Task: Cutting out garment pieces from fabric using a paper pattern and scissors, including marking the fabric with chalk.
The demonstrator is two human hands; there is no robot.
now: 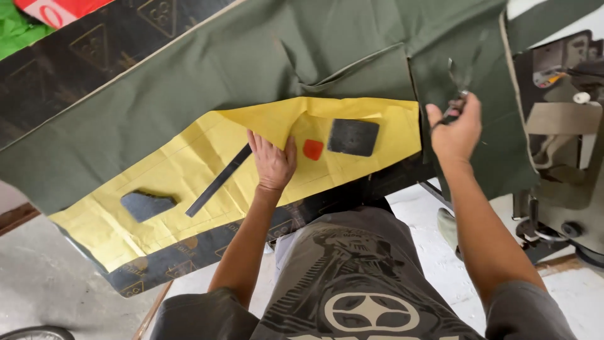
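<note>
My left hand lies flat, fingers apart, on a yellow paper pattern spread over dark green cloth. A thin dark metal ruler rests on the paper just left of that hand. A small red chalk piece and a dark square weight sit to its right. Another dark flat weight lies near the paper's left end. My right hand is raised over the cloth at the right and grips a pair of scissors with blades pointing up.
The cloth and paper lie on a dark patterned table. A sewing machine stands at the right edge. Red and green material shows at the top left corner. Grey floor lies below the table's near edge.
</note>
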